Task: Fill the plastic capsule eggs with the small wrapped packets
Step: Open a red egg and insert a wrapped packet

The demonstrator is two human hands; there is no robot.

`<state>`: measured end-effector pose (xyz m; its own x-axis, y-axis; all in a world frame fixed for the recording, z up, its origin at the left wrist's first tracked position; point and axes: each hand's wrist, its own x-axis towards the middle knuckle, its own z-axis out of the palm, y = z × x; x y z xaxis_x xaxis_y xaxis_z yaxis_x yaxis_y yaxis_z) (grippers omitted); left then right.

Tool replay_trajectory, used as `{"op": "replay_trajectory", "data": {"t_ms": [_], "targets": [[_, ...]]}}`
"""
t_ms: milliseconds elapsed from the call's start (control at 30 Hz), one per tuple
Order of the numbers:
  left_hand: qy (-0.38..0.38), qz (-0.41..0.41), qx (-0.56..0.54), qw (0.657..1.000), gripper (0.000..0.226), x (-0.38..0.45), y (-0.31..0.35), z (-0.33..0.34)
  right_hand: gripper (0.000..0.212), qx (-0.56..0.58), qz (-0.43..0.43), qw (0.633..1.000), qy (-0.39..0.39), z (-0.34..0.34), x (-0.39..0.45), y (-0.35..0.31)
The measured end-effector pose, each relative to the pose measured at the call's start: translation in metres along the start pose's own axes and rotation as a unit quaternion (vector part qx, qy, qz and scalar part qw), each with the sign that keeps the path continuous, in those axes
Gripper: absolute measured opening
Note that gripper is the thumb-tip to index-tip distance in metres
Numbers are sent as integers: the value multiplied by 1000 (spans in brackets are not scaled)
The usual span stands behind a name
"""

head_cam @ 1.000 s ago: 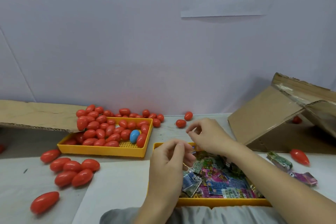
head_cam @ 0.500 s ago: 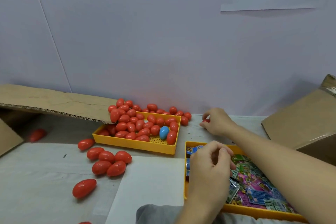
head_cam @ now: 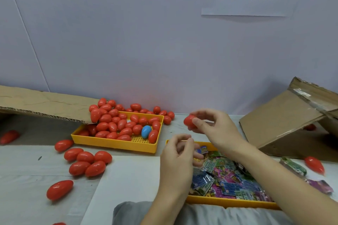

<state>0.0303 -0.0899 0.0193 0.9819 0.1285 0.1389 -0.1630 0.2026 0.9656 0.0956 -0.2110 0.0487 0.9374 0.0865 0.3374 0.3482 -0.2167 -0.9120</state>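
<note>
A pale wall stands behind a grey table [head_cam: 27,173]. The right hand [head_cam: 214,128] holds a red egg [head_cam: 189,122] in curled fingertips, raised above the table. The left hand [head_cam: 178,159] is below it, thumb and forefinger pinched together; what they hold I cannot tell. The packets [head_cam: 228,181] lie in the near yellow tray [head_cam: 228,202]. Many eggs [head_cam: 124,124] fill the far tray [head_cam: 113,144].

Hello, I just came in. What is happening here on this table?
A person is filling plastic eggs with small packets. The right hand grips a red egg above the table. The left hand, fingers curled, hovers over the yellow tray of packets; whether it holds one is unclear. Another yellow tray holds many red eggs and one blue egg.
</note>
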Motion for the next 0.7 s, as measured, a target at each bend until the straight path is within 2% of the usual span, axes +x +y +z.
{"op": "replay_trajectory", "data": {"t_ms": [133, 267, 400, 533, 700], "targets": [[-1, -14, -73, 997, 14, -1, 6, 2, 27, 61, -11, 998, 10, -4, -47, -12], [-42, 3, -60, 997, 13, -7, 6, 4, 37, 65, -26, 997, 38, -8, -72, -10], [-73, 27, -35, 996, 14, -8, 6, 4, 40, 58, -41, 996, 58, -14, -79, -3], [-72, 57, -14, 996, 15, -6, 3, 3, 38, 56, -60, 996, 46, -13, -80, 2], [-50, 100, 34, 993, 25, -7, 3, 1, 32, 150, -25, 988, 5, -9, -80, 4]]}}
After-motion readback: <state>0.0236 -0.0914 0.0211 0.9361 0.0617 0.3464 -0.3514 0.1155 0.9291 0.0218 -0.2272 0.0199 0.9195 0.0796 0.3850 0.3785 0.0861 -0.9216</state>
